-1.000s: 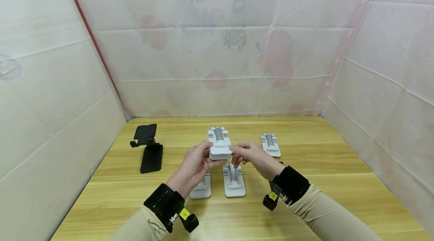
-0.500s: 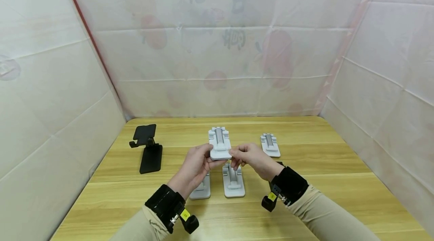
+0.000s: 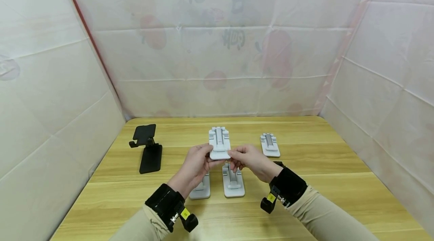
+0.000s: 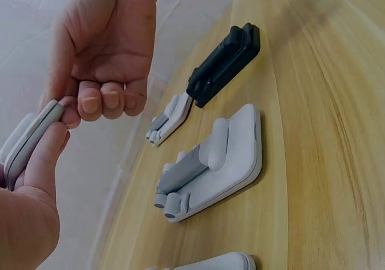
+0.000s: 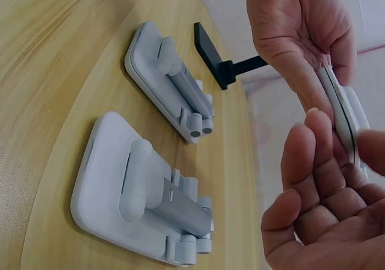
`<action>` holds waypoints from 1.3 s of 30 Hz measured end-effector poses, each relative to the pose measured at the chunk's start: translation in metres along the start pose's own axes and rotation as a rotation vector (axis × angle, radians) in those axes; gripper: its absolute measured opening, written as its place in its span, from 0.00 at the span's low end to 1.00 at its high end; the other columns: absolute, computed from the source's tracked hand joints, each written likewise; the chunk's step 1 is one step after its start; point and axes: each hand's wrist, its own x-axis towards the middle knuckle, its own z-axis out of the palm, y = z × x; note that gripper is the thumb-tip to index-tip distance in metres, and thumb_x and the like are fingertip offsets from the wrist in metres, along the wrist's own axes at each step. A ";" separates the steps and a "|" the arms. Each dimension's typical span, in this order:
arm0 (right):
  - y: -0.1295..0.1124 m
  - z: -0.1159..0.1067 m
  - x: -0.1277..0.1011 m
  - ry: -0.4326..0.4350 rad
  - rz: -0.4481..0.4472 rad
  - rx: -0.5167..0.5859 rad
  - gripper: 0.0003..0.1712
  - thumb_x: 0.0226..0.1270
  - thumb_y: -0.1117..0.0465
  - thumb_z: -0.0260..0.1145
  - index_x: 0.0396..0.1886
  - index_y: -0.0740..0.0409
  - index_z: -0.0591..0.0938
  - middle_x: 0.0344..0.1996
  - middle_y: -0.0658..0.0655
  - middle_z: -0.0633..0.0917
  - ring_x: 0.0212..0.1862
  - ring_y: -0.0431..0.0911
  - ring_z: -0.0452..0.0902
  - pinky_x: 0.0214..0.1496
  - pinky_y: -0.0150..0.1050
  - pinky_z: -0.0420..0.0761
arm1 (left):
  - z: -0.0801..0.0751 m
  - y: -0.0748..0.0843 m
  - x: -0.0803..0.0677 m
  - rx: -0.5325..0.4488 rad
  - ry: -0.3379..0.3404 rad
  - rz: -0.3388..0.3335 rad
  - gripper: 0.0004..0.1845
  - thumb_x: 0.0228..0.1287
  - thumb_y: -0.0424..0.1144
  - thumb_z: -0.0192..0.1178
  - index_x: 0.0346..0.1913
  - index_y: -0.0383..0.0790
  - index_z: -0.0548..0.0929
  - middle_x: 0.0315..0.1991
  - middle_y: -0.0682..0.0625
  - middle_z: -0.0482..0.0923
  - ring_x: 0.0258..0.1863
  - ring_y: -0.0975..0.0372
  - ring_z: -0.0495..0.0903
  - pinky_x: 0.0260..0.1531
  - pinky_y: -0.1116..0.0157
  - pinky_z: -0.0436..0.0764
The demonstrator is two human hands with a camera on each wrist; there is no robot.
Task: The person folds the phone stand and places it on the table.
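Note:
Over the middle of the table, my two hands hold a folded white phone stand (image 3: pixel 219 144) with a grey hinged arm. My left hand (image 3: pixel 194 163) grips its left side, thumb on top and fingers beneath. At its near right corner, my right hand (image 3: pixel 253 158) pinches the edge between thumb and forefinger; the other fingers (image 4: pixel 111 98) curl loosely below. The stand's two plates lie close together, as the thin edge (image 5: pixel 340 110) in the right wrist view shows. Below the hands, two more folded white phone stands (image 3: pixel 234 186) (image 3: pixel 200 189) lie on the table, the left one partly hidden.
An unfolded black phone stand (image 3: pixel 151 156) stands at the left of the wooden table (image 3: pixel 112 199). Further right lies another folded white stand (image 3: pixel 270 145). A folded black stand (image 4: pixel 224 64), mostly hidden by the right wrist in the head view, lies nearby. Pale sheets (image 3: pixel 217 60) enclose the table.
The held stand's near edge looked thick a second ago and now looks thin, its top face turned more towards me. My right hand has shifted slightly left with the corner.

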 end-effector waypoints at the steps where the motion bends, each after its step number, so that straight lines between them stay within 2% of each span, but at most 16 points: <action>1: 0.000 0.000 0.000 -0.005 -0.003 0.003 0.20 0.79 0.50 0.61 0.39 0.65 0.83 0.26 0.52 0.86 0.31 0.44 0.82 0.39 0.35 0.79 | 0.000 0.000 0.000 0.014 0.001 0.003 0.24 0.82 0.35 0.42 0.70 0.19 0.65 0.59 0.27 0.78 0.55 0.49 0.84 0.55 0.61 0.85; 6: 0.002 0.002 -0.001 -0.017 -0.016 0.017 0.20 0.79 0.52 0.61 0.38 0.67 0.81 0.26 0.52 0.85 0.32 0.45 0.80 0.43 0.40 0.81 | -0.001 0.001 0.002 0.072 0.007 -0.007 0.24 0.82 0.36 0.44 0.70 0.21 0.66 0.61 0.30 0.78 0.56 0.51 0.84 0.55 0.62 0.86; 12: 0.001 0.003 -0.002 0.029 0.007 0.056 0.20 0.79 0.50 0.60 0.36 0.64 0.80 0.26 0.52 0.82 0.32 0.45 0.76 0.41 0.37 0.79 | -0.004 0.001 0.003 0.093 -0.040 -0.036 0.24 0.84 0.39 0.44 0.69 0.21 0.68 0.57 0.30 0.81 0.55 0.50 0.85 0.57 0.59 0.85; 15: 0.001 0.002 -0.001 0.053 0.021 0.088 0.19 0.79 0.51 0.60 0.36 0.64 0.79 0.26 0.52 0.81 0.32 0.45 0.76 0.41 0.37 0.79 | -0.009 0.002 0.003 0.105 -0.057 -0.055 0.25 0.83 0.41 0.45 0.68 0.22 0.70 0.58 0.31 0.81 0.56 0.49 0.84 0.58 0.58 0.85; 18: 0.002 -0.001 0.000 0.079 0.028 0.095 0.17 0.80 0.52 0.59 0.36 0.63 0.79 0.26 0.53 0.81 0.31 0.45 0.76 0.41 0.37 0.79 | -0.018 0.002 0.002 0.114 -0.043 -0.064 0.26 0.83 0.41 0.47 0.71 0.23 0.68 0.61 0.31 0.78 0.59 0.46 0.83 0.58 0.58 0.85; 22: 0.004 -0.008 0.002 0.132 0.035 0.066 0.16 0.81 0.54 0.58 0.36 0.62 0.80 0.27 0.54 0.81 0.32 0.46 0.77 0.40 0.37 0.78 | -0.035 0.005 -0.001 0.115 0.023 -0.066 0.29 0.82 0.41 0.48 0.76 0.27 0.60 0.67 0.29 0.72 0.61 0.43 0.80 0.58 0.56 0.85; 25: 0.008 -0.014 0.006 0.164 0.052 0.050 0.16 0.81 0.56 0.57 0.36 0.63 0.81 0.28 0.56 0.81 0.32 0.47 0.77 0.38 0.37 0.78 | -0.052 0.007 -0.006 0.112 0.088 -0.061 0.30 0.82 0.41 0.48 0.77 0.28 0.57 0.69 0.28 0.69 0.61 0.42 0.80 0.59 0.56 0.85; 32: 0.023 -0.027 0.016 0.197 0.125 0.060 0.17 0.82 0.58 0.55 0.41 0.69 0.80 0.26 0.55 0.81 0.28 0.45 0.72 0.30 0.35 0.71 | -0.099 0.013 -0.026 0.036 0.276 -0.041 0.29 0.80 0.40 0.49 0.75 0.27 0.60 0.64 0.27 0.75 0.57 0.42 0.83 0.59 0.52 0.85; 36: 0.030 -0.033 0.022 0.228 0.165 0.070 0.16 0.81 0.59 0.56 0.42 0.69 0.80 0.24 0.54 0.81 0.25 0.44 0.70 0.26 0.33 0.67 | -0.120 0.020 -0.036 -0.042 0.288 -0.022 0.24 0.80 0.43 0.44 0.69 0.30 0.62 0.59 0.30 0.79 0.57 0.41 0.83 0.59 0.51 0.84; 39: 0.035 -0.035 0.027 0.247 0.196 0.072 0.15 0.81 0.58 0.57 0.41 0.68 0.81 0.23 0.54 0.81 0.22 0.42 0.69 0.23 0.32 0.67 | -0.130 0.024 -0.042 -0.097 0.283 -0.009 0.24 0.81 0.46 0.42 0.69 0.36 0.59 0.62 0.31 0.77 0.58 0.41 0.82 0.60 0.50 0.83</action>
